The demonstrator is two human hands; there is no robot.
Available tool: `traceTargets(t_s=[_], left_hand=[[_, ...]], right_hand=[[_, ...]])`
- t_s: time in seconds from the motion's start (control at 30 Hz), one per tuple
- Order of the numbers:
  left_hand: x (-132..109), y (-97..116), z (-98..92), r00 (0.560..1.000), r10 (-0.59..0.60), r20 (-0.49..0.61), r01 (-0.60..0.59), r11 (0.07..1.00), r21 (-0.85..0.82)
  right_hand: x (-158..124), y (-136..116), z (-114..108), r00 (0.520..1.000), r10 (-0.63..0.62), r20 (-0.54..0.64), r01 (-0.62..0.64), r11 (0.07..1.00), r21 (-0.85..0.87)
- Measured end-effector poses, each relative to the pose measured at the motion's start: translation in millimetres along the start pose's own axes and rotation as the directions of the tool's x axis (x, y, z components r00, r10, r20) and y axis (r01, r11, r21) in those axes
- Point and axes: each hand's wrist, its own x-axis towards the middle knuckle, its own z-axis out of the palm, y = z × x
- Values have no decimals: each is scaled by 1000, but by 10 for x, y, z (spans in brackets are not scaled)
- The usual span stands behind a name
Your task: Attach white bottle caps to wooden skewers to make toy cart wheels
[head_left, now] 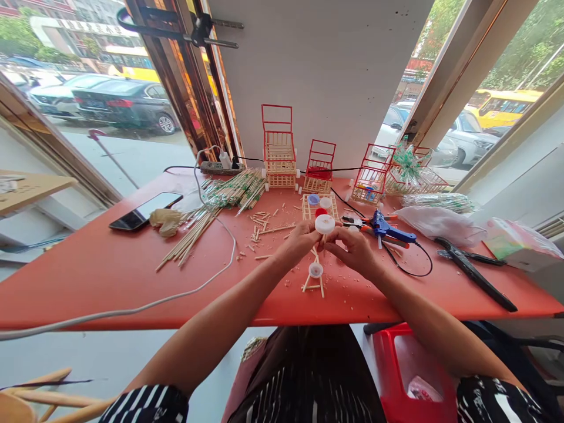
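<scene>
A round white plastic cap (325, 224) is held up over the middle of the table, its face towards me. My left hand (302, 239) is closed on its left side. My right hand (353, 249) is closed just below and right of the cap, fingers pinched around what looks like a thin wooden stick; the fingertips partly hide it. Under my hands stands a small frame of wooden sticks (313, 287) with a whitish cap (315, 270) on it. Behind them, a stick lattice (307, 207) carries a blue cap (313, 200), with a red cap (321, 212) near its front.
A blue glue gun (388, 229) with its cable lies right of my hands, and black-handled cutters (476, 276) lie farther right. Bundled sticks (238, 191), a phone (145, 211) and a grey cable (227, 229) lie left. Stick-built carts (281, 153) line the back.
</scene>
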Motion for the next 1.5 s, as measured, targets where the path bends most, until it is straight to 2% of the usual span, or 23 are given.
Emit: traceTargets(t_s=[0.2,0.33,0.43,0.6,0.73,0.83,1.0,1.1,1.23,1.33,1.5], left_hand=[[40,-50,11,993,-33,110,35,999,-22],[63,-103,7,992,-26,122,34,997,-65],[71,-138,6,988,-35,154,47,996,-81],[93,-191,18,989,-27,146,40,995,-87],[65,-161,28,995,-27,94,35,996,-80],[22,-95,30,999,-26,28,29,994,-103],[-13,-16,-7,979,116,-167,-145,974,-175],[-24,10,-42,969,162,-188,-199,960,-198],[-50,61,-82,950,224,-219,-269,942,-200],[-69,105,-113,941,274,-200,-313,929,-196],[-97,187,-131,934,319,-160,-334,939,-78]], right_hand=[[-1,-49,18,996,-84,28,84,996,-16],[-17,-43,18,994,-105,38,107,993,-41],[-29,-46,31,990,-111,87,116,992,-57],[-32,-73,43,981,-116,157,122,992,-24],[-25,-82,39,979,-128,159,132,991,-14],[-15,-62,16,985,-123,119,125,992,-5],[4,21,-64,999,-52,9,51,998,22],[4,60,-97,1000,-5,-18,5,999,36],[1,81,-101,999,35,3,-35,999,33],[4,90,-94,999,42,-2,-42,999,23],[9,111,-88,998,53,-13,-53,999,9]])
